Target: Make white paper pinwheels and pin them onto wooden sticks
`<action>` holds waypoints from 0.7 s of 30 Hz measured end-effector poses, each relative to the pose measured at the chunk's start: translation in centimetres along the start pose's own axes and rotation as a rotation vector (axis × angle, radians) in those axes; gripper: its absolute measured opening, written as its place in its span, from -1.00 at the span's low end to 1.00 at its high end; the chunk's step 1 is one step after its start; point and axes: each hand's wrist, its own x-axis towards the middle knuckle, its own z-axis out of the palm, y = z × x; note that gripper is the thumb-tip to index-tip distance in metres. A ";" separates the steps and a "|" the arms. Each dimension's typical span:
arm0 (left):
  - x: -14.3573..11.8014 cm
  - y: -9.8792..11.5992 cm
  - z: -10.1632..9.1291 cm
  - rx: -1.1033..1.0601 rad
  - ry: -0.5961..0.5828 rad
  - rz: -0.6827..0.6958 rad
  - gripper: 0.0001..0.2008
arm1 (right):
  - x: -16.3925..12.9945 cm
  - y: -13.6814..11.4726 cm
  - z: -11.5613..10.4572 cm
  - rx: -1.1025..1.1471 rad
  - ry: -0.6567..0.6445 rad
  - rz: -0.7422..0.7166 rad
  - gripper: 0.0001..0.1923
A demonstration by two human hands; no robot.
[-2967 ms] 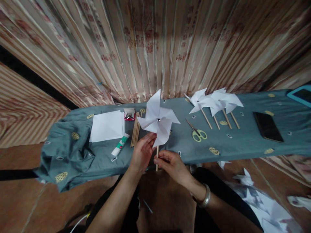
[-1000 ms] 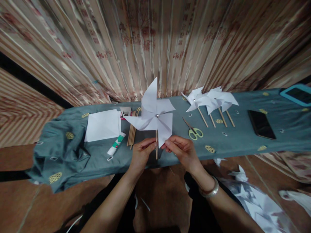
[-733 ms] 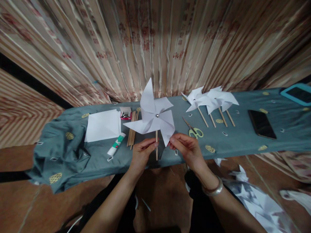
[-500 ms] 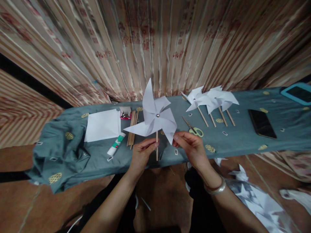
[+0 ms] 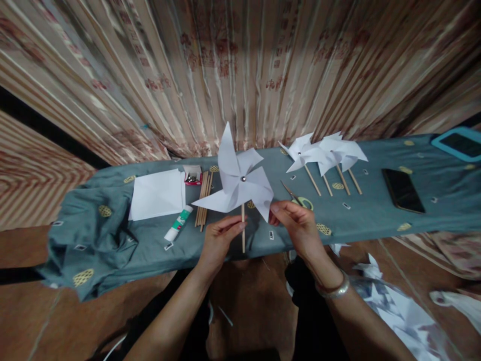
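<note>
A white paper pinwheel (image 5: 240, 186) with a shiny round pin at its centre is held upright over the near middle of the table. My left hand (image 5: 221, 239) pinches its wooden stick below the blades, thumb against the wood. At the lower right blade, the closed fingers of my right hand (image 5: 296, 223) hold the paper edge near its tip; the fingertips are partly hidden. Just beyond that hand lie green-handled scissors (image 5: 305, 202). Left of the pinwheel are a bundle of wooden sticks (image 5: 203, 198), a glue stick (image 5: 179, 223) and a small red-and-white box of pins (image 5: 193, 175).
White paper sheets (image 5: 157, 194) lie on the left of the cloth-covered table (image 5: 210, 250). Several finished pinwheels (image 5: 330, 153) rest at the back right, near a black phone (image 5: 403, 190) and a blue-framed device (image 5: 460, 144). On the floor is a bag of paper pieces (image 5: 402, 311).
The pinwheel's blades have tilted slightly to the left at the top. Both hands keep nearly the same places, and the view has shifted a little.
</note>
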 end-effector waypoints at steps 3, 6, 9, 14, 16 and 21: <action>0.0 0.2 0.0 -0.003 0.000 0.009 -0.77 | -0.1 -0.1 0.2 -0.003 -0.001 0.008 -0.70; 0.0 0.2 0.1 0.003 0.003 0.026 -0.78 | -0.2 0.0 0.4 0.009 -0.019 0.029 -0.70; 0.1 0.1 0.1 0.015 -0.011 0.051 -0.79 | -0.5 0.3 0.9 0.032 -0.066 0.046 -0.70; 0.1 0.0 -0.2 0.028 -0.050 0.073 -0.79 | -1.4 0.2 1.7 0.019 -0.199 0.067 -0.69; 0.1 -0.1 -0.4 0.050 -0.067 0.078 -0.78 | -1.6 -0.1 1.6 -0.036 -0.236 0.055 -0.68; 0.2 -0.4 -0.7 0.069 -0.069 0.073 -0.79 | -0.7 -0.8 -0.6 -0.164 0.008 -0.095 -0.71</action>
